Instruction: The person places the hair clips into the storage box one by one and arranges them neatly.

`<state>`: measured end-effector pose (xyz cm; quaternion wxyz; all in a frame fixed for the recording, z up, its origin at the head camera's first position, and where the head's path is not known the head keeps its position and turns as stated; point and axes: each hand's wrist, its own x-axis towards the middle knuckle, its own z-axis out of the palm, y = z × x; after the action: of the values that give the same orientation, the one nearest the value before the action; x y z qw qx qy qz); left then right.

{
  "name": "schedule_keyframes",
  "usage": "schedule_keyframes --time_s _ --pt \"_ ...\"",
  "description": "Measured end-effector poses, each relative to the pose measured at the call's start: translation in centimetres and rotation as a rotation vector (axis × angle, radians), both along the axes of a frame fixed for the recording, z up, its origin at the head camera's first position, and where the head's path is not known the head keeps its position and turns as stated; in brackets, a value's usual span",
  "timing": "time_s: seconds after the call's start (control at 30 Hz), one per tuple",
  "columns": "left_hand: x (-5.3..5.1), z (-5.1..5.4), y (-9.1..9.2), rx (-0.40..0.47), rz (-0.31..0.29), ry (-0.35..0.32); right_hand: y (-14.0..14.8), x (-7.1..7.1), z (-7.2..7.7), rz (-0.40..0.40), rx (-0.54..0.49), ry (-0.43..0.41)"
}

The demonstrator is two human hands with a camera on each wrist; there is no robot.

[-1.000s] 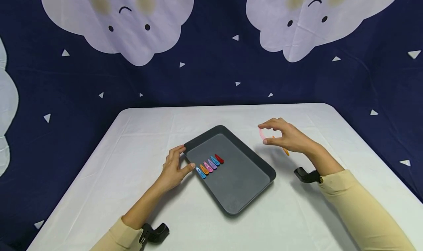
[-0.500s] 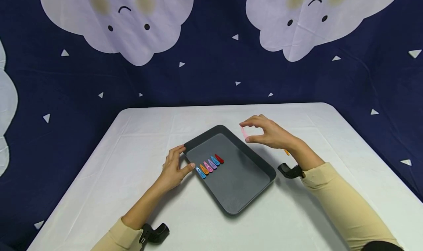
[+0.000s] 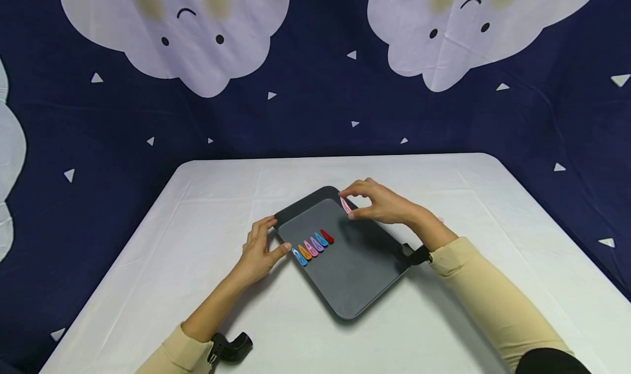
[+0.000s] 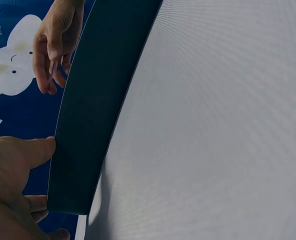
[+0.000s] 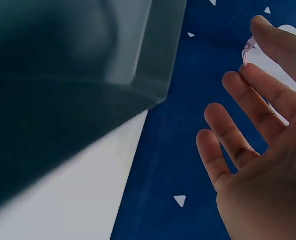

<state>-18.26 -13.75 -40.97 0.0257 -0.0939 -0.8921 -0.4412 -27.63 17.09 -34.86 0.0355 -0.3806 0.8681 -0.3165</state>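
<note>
My right hand (image 3: 386, 203) pinches a pink hair clip (image 3: 346, 205) by its ends between thumb and forefinger, above the far right rim of the grey tray (image 3: 355, 286). The same clip (image 5: 248, 50) shows between thumb and fingertip in the right wrist view. Several clips lie in a slanted row in the tray, from a blue clip (image 3: 299, 257) at the left wall to a red clip (image 3: 327, 236). At the tray's left side my left hand (image 3: 257, 256) touches the rim with thumb and fingertips; the left wrist view shows the thumb against the outer wall (image 4: 88, 120).
A white cloth covers the table (image 3: 222, 199). A small pink thing (image 3: 441, 219) shows just behind my right wrist, mostly hidden. Beyond the table hangs a dark blue backdrop (image 3: 315, 127) with clouds and white triangles.
My right hand has moved left with the pink clip, from the table's right side to above the tray's rim. The orange clip at the right is now hidden behind the arm. The left hand stays put.
</note>
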Motion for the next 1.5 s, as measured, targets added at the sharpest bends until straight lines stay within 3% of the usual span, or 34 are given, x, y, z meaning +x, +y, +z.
schedule_keyframes --time_s 0.53,0.97,1.5 --pt "0.0 0.1 0.2 0.000 -0.003 0.015 -1.5 -0.5 -2.1 -0.009 0.130 -0.076" --pt "0.0 0.2 0.3 -0.001 -0.013 0.008 -2.3 -0.6 -3.6 0.025 0.224 -0.063" --pt "0.0 0.1 0.0 0.006 -0.021 0.002 -3.5 -0.2 -3.9 0.053 0.368 0.089"
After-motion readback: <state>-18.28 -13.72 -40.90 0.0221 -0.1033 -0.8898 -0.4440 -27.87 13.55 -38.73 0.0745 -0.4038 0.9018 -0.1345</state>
